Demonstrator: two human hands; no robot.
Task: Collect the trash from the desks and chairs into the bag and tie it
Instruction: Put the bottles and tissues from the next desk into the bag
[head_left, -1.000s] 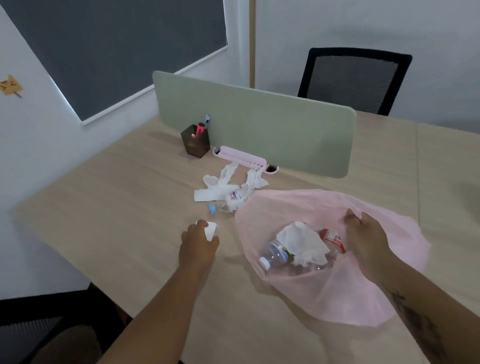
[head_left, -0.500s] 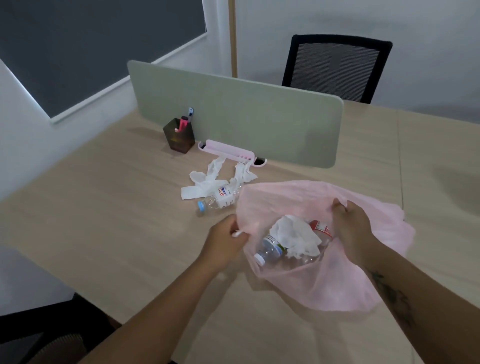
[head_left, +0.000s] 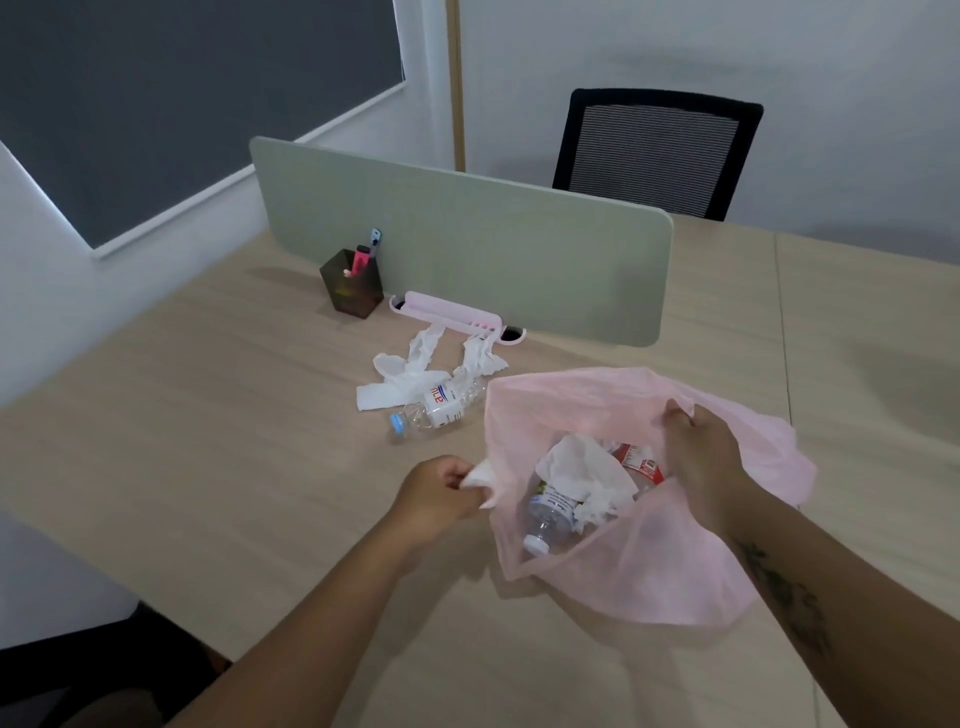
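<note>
Fingers of the left hand (head_left: 441, 499) curl round a crumpled white tissue (head_left: 480, 475), right at the left rim of the pink bag (head_left: 649, 571) lying on the desk (head_left: 208, 441). The right hand (head_left: 701, 457) pinches the bag's far rim, and the mouth gapes — inside lie a clear bottle (head_left: 550, 514), a wad of tissue (head_left: 582, 467) and a red-labelled item (head_left: 641, 462). Farther off, toward the divider (head_left: 467, 249), loose tissues (head_left: 410, 379) and a second bottle (head_left: 434, 410) lie touching, near a pink tray (head_left: 447, 312) and a dark pen holder (head_left: 350, 286).

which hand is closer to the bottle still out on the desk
Left. The left hand is just this side of the bottle, gripping a tissue; the right hand grips the pink bag rim, farther right.
</note>
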